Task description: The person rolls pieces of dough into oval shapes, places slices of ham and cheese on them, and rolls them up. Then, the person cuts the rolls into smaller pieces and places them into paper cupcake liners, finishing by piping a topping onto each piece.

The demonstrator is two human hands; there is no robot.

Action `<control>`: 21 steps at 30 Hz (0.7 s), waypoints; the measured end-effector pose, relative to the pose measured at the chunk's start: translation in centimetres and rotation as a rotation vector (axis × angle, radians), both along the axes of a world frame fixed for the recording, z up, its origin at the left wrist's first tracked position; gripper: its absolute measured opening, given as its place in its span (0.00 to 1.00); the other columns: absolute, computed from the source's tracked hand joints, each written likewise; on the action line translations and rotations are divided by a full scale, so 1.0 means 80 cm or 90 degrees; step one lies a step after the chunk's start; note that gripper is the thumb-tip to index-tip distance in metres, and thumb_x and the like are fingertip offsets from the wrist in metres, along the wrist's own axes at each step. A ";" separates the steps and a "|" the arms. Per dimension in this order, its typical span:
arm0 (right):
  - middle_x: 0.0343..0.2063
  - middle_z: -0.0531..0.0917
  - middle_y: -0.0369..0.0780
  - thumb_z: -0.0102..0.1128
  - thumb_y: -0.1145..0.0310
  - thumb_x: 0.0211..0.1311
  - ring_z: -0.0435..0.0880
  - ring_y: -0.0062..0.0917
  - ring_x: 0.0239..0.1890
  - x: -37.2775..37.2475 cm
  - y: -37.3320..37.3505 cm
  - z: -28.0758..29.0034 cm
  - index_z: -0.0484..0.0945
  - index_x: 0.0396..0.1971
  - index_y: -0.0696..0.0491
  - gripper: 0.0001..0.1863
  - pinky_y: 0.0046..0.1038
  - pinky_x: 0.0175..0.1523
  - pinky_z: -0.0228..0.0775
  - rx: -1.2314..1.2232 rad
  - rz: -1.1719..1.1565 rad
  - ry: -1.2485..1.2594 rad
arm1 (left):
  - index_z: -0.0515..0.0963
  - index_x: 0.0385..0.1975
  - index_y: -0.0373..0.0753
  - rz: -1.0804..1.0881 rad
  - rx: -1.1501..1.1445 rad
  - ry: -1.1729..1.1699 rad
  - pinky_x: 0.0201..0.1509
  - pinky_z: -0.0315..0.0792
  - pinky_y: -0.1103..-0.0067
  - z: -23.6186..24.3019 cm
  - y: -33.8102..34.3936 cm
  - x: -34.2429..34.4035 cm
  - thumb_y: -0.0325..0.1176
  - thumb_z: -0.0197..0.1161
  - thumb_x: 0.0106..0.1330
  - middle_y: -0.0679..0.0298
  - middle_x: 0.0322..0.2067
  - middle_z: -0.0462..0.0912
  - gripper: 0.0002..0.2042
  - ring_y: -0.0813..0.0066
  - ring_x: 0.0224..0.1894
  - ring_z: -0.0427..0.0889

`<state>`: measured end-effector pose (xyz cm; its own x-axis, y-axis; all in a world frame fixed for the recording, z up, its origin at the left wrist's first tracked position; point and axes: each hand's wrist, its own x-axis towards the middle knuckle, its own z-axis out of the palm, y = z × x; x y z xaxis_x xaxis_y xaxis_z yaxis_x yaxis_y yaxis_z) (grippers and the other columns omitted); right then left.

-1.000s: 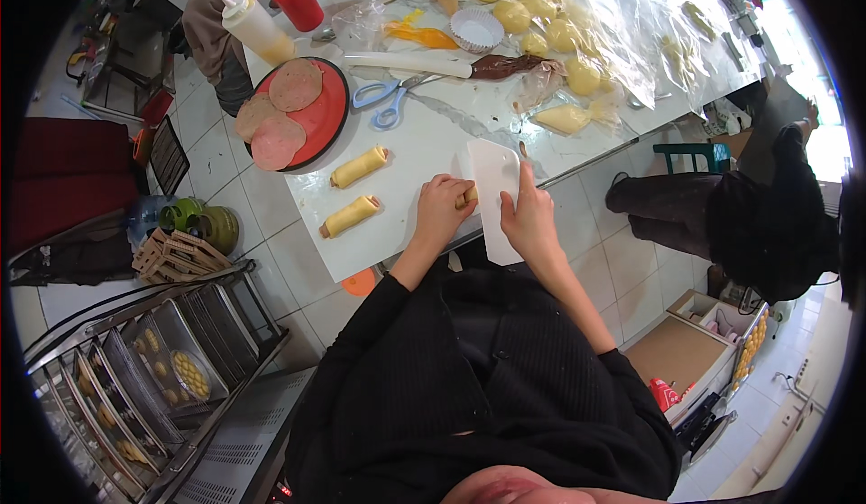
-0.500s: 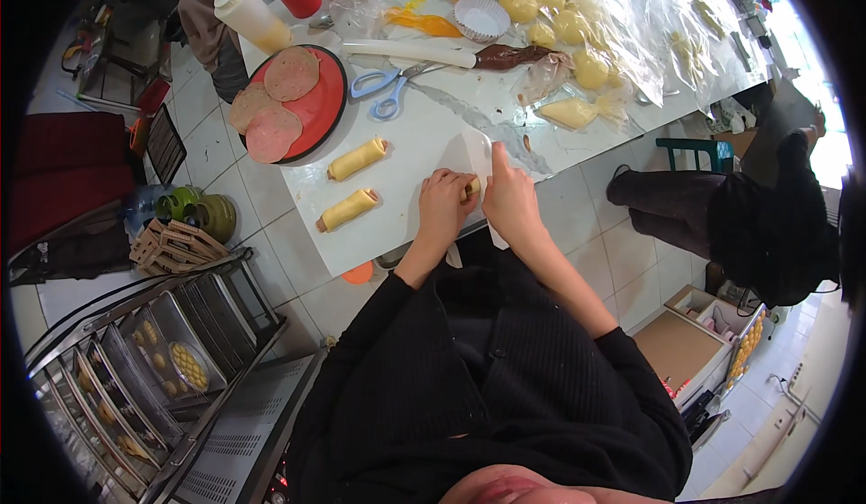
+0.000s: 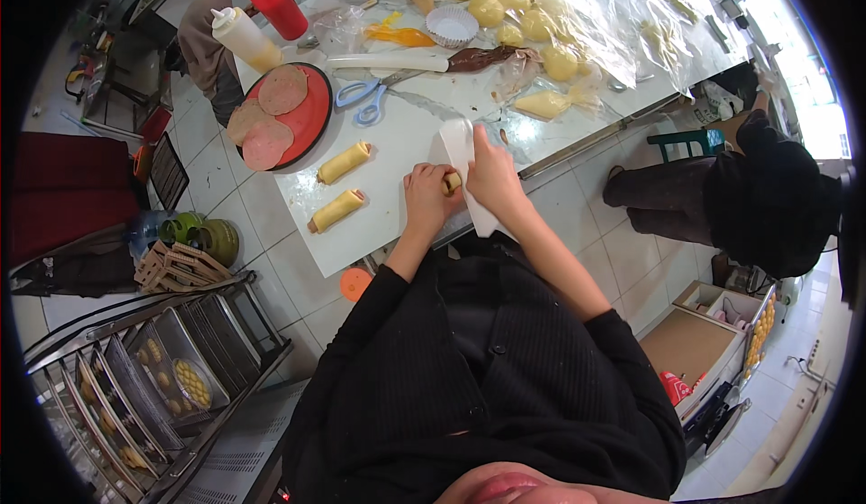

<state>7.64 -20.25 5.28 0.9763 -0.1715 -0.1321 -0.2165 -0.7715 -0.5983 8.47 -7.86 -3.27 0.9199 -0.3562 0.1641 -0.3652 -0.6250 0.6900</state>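
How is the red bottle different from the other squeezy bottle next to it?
The red squeeze bottle is solid red all over, while the pale squeeze bottle is whitish with yellowish stuff showing near its base. The red squeeze bottle stands nearer the far table corner; the pale squeeze bottle sits closer to the red plate. Both have pointed nozzle tops and stand side by side on the white table.

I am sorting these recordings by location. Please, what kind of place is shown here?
Probably a small bakery or food workshop. A white worktable holds dough balls under plastic and filled rolls, and a tray rack stands beside it. Both hands, the left hand and right hand, roll dough.
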 end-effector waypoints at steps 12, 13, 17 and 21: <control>0.24 0.77 0.53 0.58 0.77 0.41 0.77 0.53 0.33 -0.005 0.021 0.011 0.59 0.47 0.58 0.29 0.46 0.35 0.69 0.005 0.029 -0.003 | 0.78 0.25 0.43 0.000 -0.069 -0.010 0.48 0.59 0.70 -0.001 0.005 -0.009 0.33 0.66 0.38 0.67 0.27 0.78 0.11 0.67 0.42 0.71; 0.25 0.77 0.55 0.57 0.77 0.43 0.76 0.53 0.32 -0.002 0.023 0.017 0.58 0.46 0.59 0.27 0.46 0.36 0.68 -0.020 0.042 0.011 | 0.78 0.25 0.43 0.000 -0.067 -0.014 0.48 0.59 0.70 0.001 0.004 -0.008 0.33 0.66 0.38 0.67 0.27 0.78 0.11 0.67 0.42 0.71; 0.26 0.76 0.57 0.57 0.76 0.46 0.75 0.54 0.33 -0.008 -0.009 0.005 0.60 0.47 0.60 0.26 0.45 0.38 0.67 0.001 0.029 -0.040 | 0.76 0.35 0.42 -0.013 -0.022 0.028 0.50 0.59 0.69 -0.003 0.008 -0.011 0.35 0.68 0.38 0.65 0.36 0.77 0.20 0.64 0.46 0.69; 0.27 0.77 0.58 0.53 0.79 0.46 0.76 0.53 0.34 -0.027 -0.055 0.059 0.62 0.48 0.61 0.24 0.44 0.39 0.67 0.172 0.004 -0.228 | 0.72 0.46 0.45 -0.007 -0.081 0.022 0.51 0.60 0.67 0.010 0.013 -0.007 0.37 0.69 0.38 0.63 0.45 0.73 0.28 0.62 0.51 0.67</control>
